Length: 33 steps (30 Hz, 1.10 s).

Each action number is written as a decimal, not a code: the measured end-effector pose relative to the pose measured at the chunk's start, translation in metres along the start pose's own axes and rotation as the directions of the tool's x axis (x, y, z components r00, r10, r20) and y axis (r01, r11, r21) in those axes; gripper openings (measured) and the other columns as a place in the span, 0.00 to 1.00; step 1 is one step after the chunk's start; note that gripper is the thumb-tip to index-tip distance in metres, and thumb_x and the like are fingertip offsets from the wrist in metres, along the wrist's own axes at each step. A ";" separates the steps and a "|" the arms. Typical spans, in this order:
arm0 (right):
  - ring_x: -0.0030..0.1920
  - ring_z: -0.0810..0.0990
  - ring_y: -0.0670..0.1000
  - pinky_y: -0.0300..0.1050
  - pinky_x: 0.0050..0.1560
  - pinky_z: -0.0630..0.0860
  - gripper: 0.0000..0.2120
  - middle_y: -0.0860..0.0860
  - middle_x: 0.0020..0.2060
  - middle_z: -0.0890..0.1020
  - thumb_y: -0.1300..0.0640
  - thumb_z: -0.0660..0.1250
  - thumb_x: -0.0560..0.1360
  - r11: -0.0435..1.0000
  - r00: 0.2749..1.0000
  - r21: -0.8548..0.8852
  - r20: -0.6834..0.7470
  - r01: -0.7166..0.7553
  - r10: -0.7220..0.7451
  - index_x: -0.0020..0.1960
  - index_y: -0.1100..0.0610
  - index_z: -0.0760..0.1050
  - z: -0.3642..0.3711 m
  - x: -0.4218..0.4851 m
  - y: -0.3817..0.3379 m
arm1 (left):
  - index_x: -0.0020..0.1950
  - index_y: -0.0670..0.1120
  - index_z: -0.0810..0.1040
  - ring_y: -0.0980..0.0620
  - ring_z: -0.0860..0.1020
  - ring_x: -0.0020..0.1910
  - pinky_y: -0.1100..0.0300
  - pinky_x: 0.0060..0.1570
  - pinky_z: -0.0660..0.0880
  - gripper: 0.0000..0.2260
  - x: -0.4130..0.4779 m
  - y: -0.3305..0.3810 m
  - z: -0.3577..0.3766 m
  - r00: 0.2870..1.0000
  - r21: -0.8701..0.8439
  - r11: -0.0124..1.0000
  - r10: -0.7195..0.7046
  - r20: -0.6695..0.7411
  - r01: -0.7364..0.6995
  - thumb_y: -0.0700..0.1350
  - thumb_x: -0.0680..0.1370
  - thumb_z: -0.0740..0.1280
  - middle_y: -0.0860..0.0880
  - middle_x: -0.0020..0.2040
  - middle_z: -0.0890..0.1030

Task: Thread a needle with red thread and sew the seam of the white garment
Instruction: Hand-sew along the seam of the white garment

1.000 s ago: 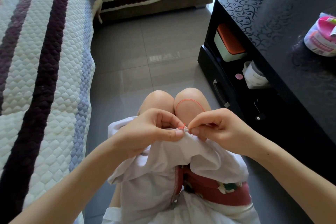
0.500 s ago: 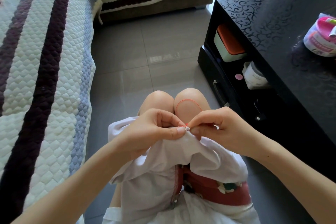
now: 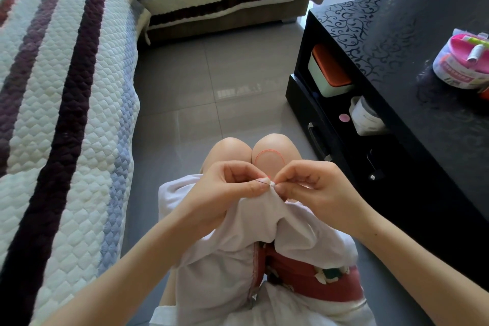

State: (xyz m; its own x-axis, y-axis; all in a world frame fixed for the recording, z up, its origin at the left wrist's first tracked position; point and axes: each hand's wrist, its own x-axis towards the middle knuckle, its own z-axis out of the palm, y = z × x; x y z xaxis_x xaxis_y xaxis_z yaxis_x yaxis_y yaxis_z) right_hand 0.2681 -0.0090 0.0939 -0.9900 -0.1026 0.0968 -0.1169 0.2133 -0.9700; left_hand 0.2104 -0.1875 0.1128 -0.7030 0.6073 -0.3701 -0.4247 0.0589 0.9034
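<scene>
left hand (image 3: 227,193) pinched the white fabric garment (image 3: 225,259), right hand (image 3: 317,193) pinched a thin dark needle (image 3: 262,180), mostly hidden between fingertips; red thread loop (image 3: 268,152) lay just beyond both.

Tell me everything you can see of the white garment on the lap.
The white garment looks like thin, soft, matte cloth, crumpled and draped over the person's thighs. One fold is drawn up into a peak, pinched by the left hand; the right hand meets it there, seemingly pinching a thin dark needle that pokes through the peak. A red thread loops over a knee behind. Lower down, a red-edged seam runs along the cloth beside a red band.
</scene>
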 end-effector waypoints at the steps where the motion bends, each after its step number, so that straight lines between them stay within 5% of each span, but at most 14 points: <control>1: 0.41 0.82 0.42 0.37 0.45 0.77 0.03 0.45 0.38 0.84 0.56 0.70 0.71 0.996 1.000 -0.093 -0.022 0.018 -0.020 0.43 0.55 0.80 -0.002 -0.001 0.000 | 0.36 0.44 0.83 0.56 0.80 0.39 0.68 0.42 0.75 0.02 0.000 -0.001 0.001 1.000 0.018 1.000 0.003 -0.021 -0.002 0.41 0.68 0.71 0.47 0.37 0.83; 4: 0.51 0.81 0.44 0.48 0.53 0.75 0.12 0.43 0.48 0.84 0.48 0.67 0.74 0.869 0.958 -0.456 -0.103 0.194 -0.268 0.50 0.55 0.81 -0.003 -0.005 -0.001 | 0.35 0.44 0.83 0.59 0.79 0.38 0.69 0.41 0.73 0.07 0.001 -0.002 0.003 0.997 0.066 0.998 0.012 -0.081 -0.006 0.37 0.73 0.72 0.49 0.35 0.83; 6: 0.53 0.80 0.46 0.51 0.53 0.74 0.09 0.45 0.50 0.83 0.50 0.68 0.74 0.757 0.893 -0.583 -0.116 0.294 -0.436 0.48 0.54 0.82 0.001 -0.005 -0.003 | 0.34 0.44 0.83 0.59 0.79 0.37 0.69 0.42 0.74 0.10 0.001 -0.003 0.005 0.996 0.080 0.997 0.017 -0.084 -0.010 0.35 0.75 0.68 0.50 0.35 0.83; 10: 0.49 0.79 0.50 0.51 0.46 0.73 0.08 0.50 0.45 0.84 0.55 0.67 0.76 0.603 0.793 -0.704 -0.092 0.376 -0.602 0.41 0.55 0.84 0.012 0.002 -0.002 | 0.32 0.47 0.84 0.59 0.80 0.38 0.69 0.42 0.75 0.14 -0.001 -0.001 0.004 0.998 0.060 0.998 0.022 -0.061 -0.018 0.35 0.75 0.67 0.50 0.34 0.83; 16: 0.44 0.80 0.53 0.47 0.51 0.73 0.06 0.52 0.38 0.83 0.66 0.68 0.73 0.479 0.706 -0.735 -0.001 0.480 -0.708 0.38 0.61 0.82 0.022 0.004 -0.013 | 0.34 0.44 0.82 0.57 0.79 0.35 0.67 0.40 0.75 0.10 -0.001 -0.004 0.005 0.991 0.076 0.996 0.057 -0.118 -0.049 0.35 0.75 0.69 0.49 0.33 0.82; 23: 0.42 0.81 0.55 0.50 0.41 0.77 0.04 0.55 0.39 0.81 0.64 0.63 0.77 0.711 0.748 -0.422 -0.106 0.563 -0.655 0.45 0.61 0.76 0.024 -0.002 -0.031 | 0.32 0.47 0.82 0.55 0.77 0.36 0.62 0.41 0.72 0.13 0.001 -0.013 0.005 0.964 0.189 0.981 0.090 -0.250 -0.043 0.35 0.74 0.70 0.49 0.33 0.82; 27: 0.42 0.84 0.56 0.50 0.45 0.80 0.02 0.52 0.38 0.83 0.63 0.64 0.77 0.948 0.913 -0.010 -0.267 0.317 -0.308 0.45 0.60 0.73 0.014 0.001 -0.044 | 0.35 0.45 0.83 0.57 0.80 0.38 0.65 0.42 0.75 0.08 0.002 -0.014 0.009 0.966 0.128 0.992 0.054 -0.253 -0.022 0.39 0.73 0.71 0.50 0.35 0.83; 33: 0.35 0.83 0.54 0.53 0.47 0.81 0.07 0.54 0.30 0.80 0.56 0.58 0.75 0.818 0.980 0.573 -0.186 0.048 0.073 0.44 0.61 0.66 -0.026 0.007 -0.059 | 0.37 0.47 0.84 0.51 0.79 0.48 0.53 0.59 0.73 0.06 0.013 -0.008 0.001 0.959 -0.046 0.996 -0.088 -0.271 0.078 0.43 0.74 0.72 0.50 0.39 0.84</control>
State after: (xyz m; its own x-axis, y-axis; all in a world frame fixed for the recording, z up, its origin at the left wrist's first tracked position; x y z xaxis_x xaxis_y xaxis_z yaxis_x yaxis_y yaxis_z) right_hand 0.2663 0.0027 0.1574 -0.9932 0.0962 0.0654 -0.0979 -0.3871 -0.9168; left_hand 0.2054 -0.1790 0.1011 -0.7910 0.3625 -0.4928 -0.5043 0.0697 0.8607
